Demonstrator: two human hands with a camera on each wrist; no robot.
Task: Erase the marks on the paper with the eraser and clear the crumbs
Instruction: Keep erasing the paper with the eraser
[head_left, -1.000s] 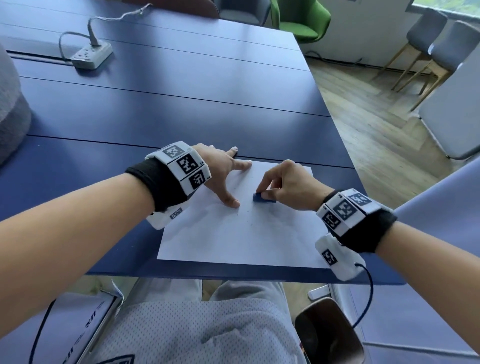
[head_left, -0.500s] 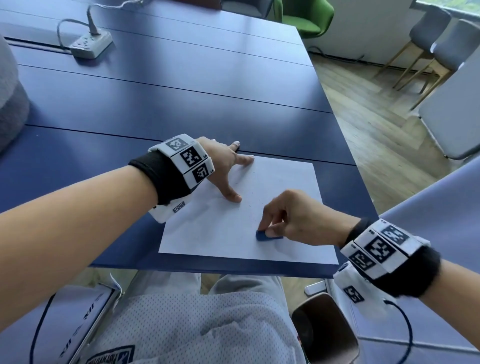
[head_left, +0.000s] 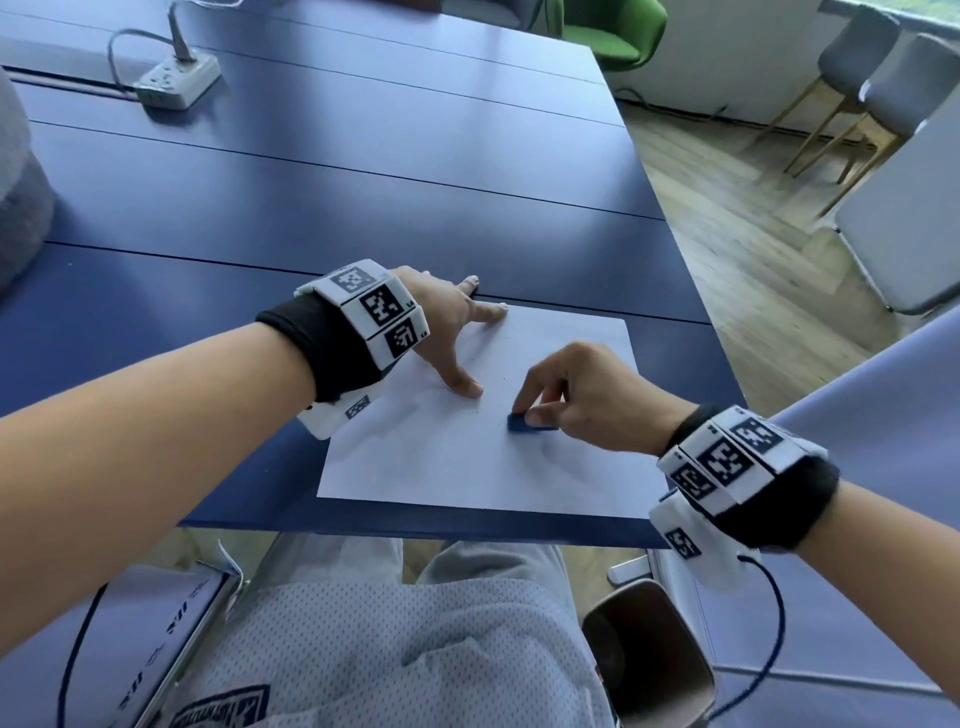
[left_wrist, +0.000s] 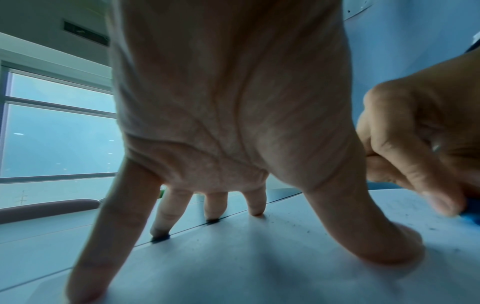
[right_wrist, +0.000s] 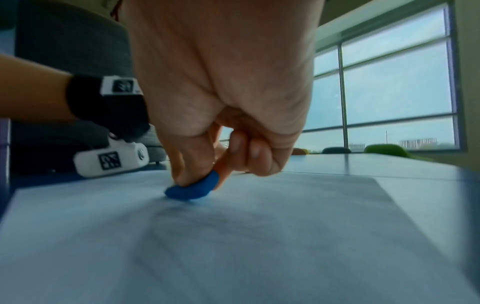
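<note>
Head view has the white sheet of paper (head_left: 483, 441) lying flat near the front edge of the dark blue table (head_left: 363, 171), with the right hand (head_left: 582, 395) pinching a small blue rubber eraser (head_left: 531, 423) between thumb and fingertips, its lower face down on the sheet around the middle. Right wrist view shows that pinch up close: the eraser (right_wrist: 193, 188) is tilted so only its lower edge meets the paper, other fingers curled in. The left hand (head_left: 452, 332) is spread out with straight fingers, thumb and fingertips planted on the sheet's upper left part, gripping nothing, just pinning it. Left wrist view shows little dark crumbs (left_wrist: 309, 231) scattered on the paper near the thumb. My take: the sheet's thin and light, so it'll probably slide or crease if rubbed without that pinning hand close by. The eraser looks soft and grippy, best held low on its sides. Marks are too faint for me to tell what's left.
</note>
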